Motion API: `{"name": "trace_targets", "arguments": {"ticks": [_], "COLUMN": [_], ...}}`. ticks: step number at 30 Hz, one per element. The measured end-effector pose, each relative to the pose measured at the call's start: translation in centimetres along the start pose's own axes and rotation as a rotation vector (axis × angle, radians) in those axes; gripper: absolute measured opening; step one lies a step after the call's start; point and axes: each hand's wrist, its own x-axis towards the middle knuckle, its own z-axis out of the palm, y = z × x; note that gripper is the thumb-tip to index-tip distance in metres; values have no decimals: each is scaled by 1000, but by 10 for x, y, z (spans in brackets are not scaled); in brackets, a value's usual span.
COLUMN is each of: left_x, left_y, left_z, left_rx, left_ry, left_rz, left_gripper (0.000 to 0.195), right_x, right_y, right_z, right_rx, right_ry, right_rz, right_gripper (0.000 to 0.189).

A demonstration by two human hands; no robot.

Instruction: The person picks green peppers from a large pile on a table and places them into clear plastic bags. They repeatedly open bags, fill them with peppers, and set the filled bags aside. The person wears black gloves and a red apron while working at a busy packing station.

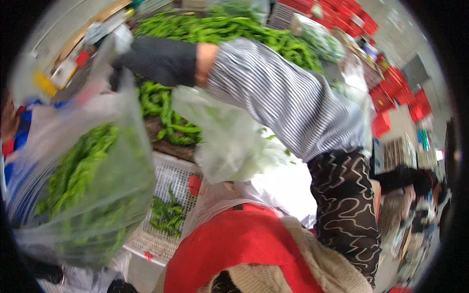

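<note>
A clear plastic bag (128, 168) of long green peppers (80, 168) fills the left side of the view. My right hand (126, 64), in a black glove below a striped sleeve cover, reaches across to the left and grips the bag's gathered top; blur hides the fingers. Low at the left edge, the dark glove of my left hand (45, 271) is partly visible beneath the bag's bottom. Its fingers are hidden, so its grip cannot be made out. Behind my right forearm, loose green peppers (227, 29) are heaped on a dark surface.
A perforated light-coloured crate (172, 172) holds a few small peppers (166, 216). Another plastic bag (227, 135) hangs by my red apron (234, 238). Red crates (388, 88) stand at right. Someone in blue (25, 124) is at the left edge, near a blurred yellow-and-white object (31, 78).
</note>
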Motion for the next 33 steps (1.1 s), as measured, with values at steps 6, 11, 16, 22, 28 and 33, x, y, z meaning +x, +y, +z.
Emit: {"name": "trace_targets", "arguments": {"ticks": [6, 11, 16, 22, 28, 33], "left_x": [-34, -97, -192, -354, -548, -658], "left_y": [65, 177, 308, 554, 814, 879], "left_z": [84, 178, 286, 348, 301, 203], "left_rx": [-181, -419, -703, -1041, -1327, -1436], "left_ry": [-208, -404, -567, -622, -684, -1624], "left_rz": [88, 221, 415, 684, 848, 226], "left_gripper": [49, 47, 45, 44, 42, 22], "right_x": [-107, -286, -500, -778, -1049, -1129], "right_y": [-32, -66, -111, -222, -345, -348], "right_z": [-91, -172, -227, -279, -330, -318], "right_rx": [158, 188, 112, -103, -345, -512], "right_ry": [227, 496, 838, 1247, 1620, 1864], "right_rz": [90, 225, 375, 503, 580, 735], "right_gripper": [34, 30, 27, 23, 21, 17]}}
